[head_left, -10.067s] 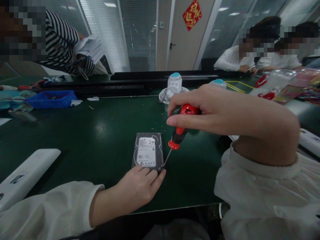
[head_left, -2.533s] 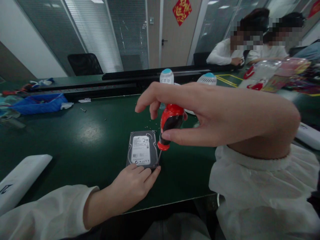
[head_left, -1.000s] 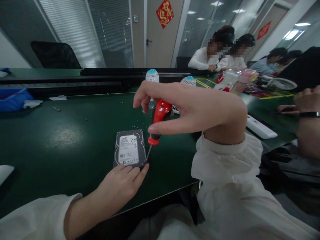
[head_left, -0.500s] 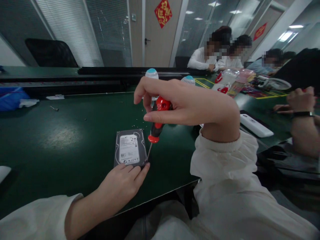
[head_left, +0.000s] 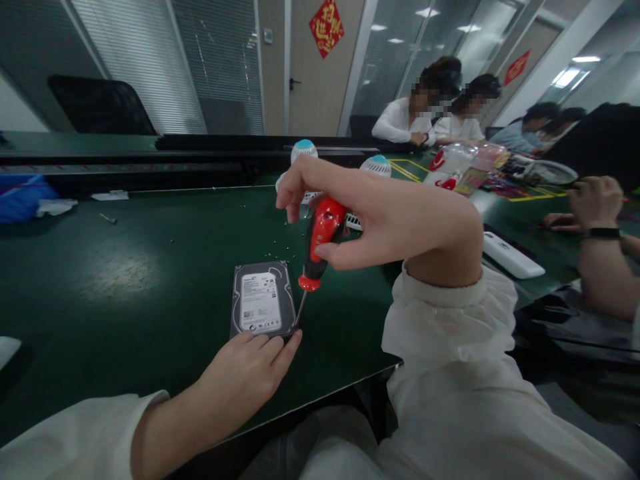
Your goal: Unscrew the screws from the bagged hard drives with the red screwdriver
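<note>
Seated at a dk green table [head_left: 165,320], smooth & shiny. Along its back, a blk rail [head_left: 210,160]; past that, blk chair [head_left: 103,107], glass wall w/ blinds [head_left: 135,60], wood door [head_left: 320,93] w/ red diamond sign [head_left: 327,28]. At back R, two people in white [head_left: 403,123]. Nearer on R, a co-worker's raised hand [head_left: 600,200], w/ long white case [head_left: 515,255] just L of it.

Laid flat nr front edge, label up: hard drive [head_left: 263,300]. Resting L hand [head_left: 250,367] on drive's near edge; can't tell if clamped, thumb hidden. Gripping screwdriver [head_left: 317,247] in R hand [head_left: 360,207], tilted, tip at drive's near R corner, beside L index fingertip; exact contact too small to tell. Hands apart, R above L.

Front edge slanting up to R, beneath L forearm [head_left: 175,413]. Most room to L of drive, out to blue bin [head_left: 20,200] & white block [head_left: 7,350] at L border. Tighter ahead: loose screws [head_left: 269,255] just past drive, then white units w/ blue tops [head_left: 303,149], partly behind R hand. To R, narrower strip before white sleeve [head_left: 445,320].
</note>
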`<state>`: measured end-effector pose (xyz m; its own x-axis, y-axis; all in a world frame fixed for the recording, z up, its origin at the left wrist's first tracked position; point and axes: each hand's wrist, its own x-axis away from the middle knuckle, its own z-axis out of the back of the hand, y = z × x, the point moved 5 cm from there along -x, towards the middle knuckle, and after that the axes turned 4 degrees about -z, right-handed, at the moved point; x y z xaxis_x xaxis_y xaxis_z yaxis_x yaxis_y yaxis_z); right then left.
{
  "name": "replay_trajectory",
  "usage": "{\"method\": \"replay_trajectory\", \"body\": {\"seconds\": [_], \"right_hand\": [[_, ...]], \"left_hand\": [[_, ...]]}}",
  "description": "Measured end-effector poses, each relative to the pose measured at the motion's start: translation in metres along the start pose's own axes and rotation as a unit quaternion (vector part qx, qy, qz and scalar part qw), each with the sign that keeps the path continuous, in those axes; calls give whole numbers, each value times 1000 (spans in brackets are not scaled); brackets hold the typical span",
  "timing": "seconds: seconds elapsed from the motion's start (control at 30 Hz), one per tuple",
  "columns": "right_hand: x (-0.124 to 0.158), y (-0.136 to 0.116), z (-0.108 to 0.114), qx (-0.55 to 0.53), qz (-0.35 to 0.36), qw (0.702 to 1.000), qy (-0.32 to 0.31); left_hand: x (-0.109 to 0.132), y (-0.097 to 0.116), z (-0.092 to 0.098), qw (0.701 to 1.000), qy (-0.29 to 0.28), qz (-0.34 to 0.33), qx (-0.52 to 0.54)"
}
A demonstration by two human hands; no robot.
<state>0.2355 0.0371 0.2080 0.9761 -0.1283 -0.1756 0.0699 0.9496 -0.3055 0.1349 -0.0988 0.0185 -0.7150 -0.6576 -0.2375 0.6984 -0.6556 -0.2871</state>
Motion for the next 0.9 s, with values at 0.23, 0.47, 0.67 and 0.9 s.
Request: {"method": "replay_trajectory", "body": {"seconds": [0.23, 0.47, 0.67, 0.9], "right_hand": [[-2, 4, 0, 32, -11, 999, 14], [1, -3, 0, -1, 11, 1000, -2], [-5, -9, -4, 59, 27, 997, 29], [-6, -12, -4, 45, 28, 999, 14]], "left_hand": [[0, 0, 1, 1000, 5, 5, 8], [0, 0, 1, 1000, 9, 6, -3], [-1, -2, 3, 1000, 14, 7, -3], [-1, -1, 3, 1000, 22, 8, -15]]}}
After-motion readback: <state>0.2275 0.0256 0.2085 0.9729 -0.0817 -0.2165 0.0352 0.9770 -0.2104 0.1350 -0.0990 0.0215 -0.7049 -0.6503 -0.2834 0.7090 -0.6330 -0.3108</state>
